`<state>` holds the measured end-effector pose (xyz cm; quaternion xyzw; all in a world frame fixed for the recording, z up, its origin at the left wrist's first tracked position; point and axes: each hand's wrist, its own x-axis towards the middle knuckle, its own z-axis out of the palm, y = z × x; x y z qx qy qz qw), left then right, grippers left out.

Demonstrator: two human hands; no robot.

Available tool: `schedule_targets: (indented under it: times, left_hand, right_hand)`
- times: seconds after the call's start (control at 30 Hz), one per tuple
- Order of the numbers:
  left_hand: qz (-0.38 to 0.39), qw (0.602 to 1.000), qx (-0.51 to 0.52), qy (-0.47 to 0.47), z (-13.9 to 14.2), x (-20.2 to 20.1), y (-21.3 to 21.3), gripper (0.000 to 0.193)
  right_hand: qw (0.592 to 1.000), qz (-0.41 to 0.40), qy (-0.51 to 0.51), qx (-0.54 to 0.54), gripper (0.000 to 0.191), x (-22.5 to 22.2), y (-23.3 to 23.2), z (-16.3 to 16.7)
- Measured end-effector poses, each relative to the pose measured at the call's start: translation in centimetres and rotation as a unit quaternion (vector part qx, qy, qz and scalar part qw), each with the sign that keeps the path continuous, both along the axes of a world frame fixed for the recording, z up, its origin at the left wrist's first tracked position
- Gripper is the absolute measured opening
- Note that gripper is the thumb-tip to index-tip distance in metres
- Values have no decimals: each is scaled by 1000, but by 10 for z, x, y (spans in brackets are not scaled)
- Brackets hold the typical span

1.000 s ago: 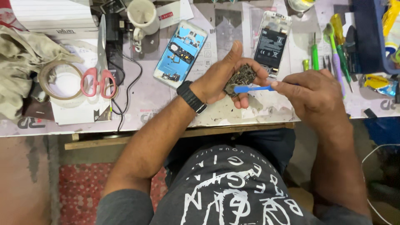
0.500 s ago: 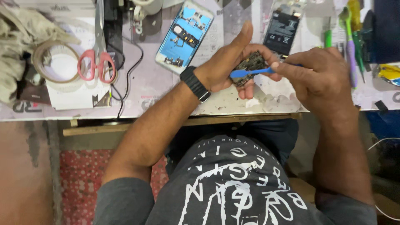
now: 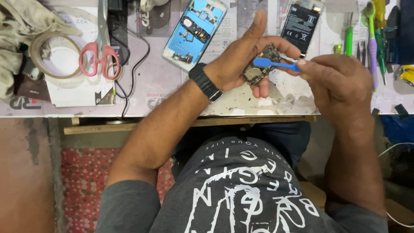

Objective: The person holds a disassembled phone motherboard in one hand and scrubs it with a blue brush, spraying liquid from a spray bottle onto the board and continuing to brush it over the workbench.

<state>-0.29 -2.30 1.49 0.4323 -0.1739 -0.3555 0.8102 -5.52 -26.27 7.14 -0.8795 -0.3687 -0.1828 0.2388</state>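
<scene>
My left hand (image 3: 246,60) holds a small dark circuit board (image 3: 258,64) in its palm and fingers, with a black watch on the wrist. My right hand (image 3: 336,86) pinches a blue plastic tool (image 3: 276,64), whose tip lies on the board. Both hands hover just above the near part of the worktable (image 3: 172,90). Behind the left hand lies an opened phone with a blue inner frame (image 3: 194,30). A black phone battery (image 3: 299,26) lies behind the board.
Red-handled scissors (image 3: 101,51) and a roll of clear tape (image 3: 54,60) lie at the left, next to a crumpled cloth (image 3: 21,26). Green and yellow screwdrivers (image 3: 371,30) lie at the right. A black cable (image 3: 133,69) runs over the table edge.
Both hands with the board and the blue tool sit a little higher in view and farther from me. The camera view has shifted down, so the table top shows less.
</scene>
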Motion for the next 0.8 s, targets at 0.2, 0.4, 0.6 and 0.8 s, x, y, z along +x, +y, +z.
schedule_targets:
  times: [0.2, 0.4, 0.6, 0.8]
  left_hand:
    - [-10, 1000, 12, 12, 0, 1, -3, 118]
    - [4, 1000, 4, 27, -1, 0, -3, 121]
    - [-3, 1000, 8, 6, -4, 1, -3, 120]
    - [-14, 1000, 2, 0, -3, 2, -2, 118]
  right_hand:
    - [1000, 9, -3, 19, 27, 0, -7, -11]
    - [999, 43, 8, 24, 24, 0, -1, -12]
    - [1000, 10, -11, -14, 27, 2, -2, -15]
    - [999, -4, -20, 38, 17, 8, -15, -21]
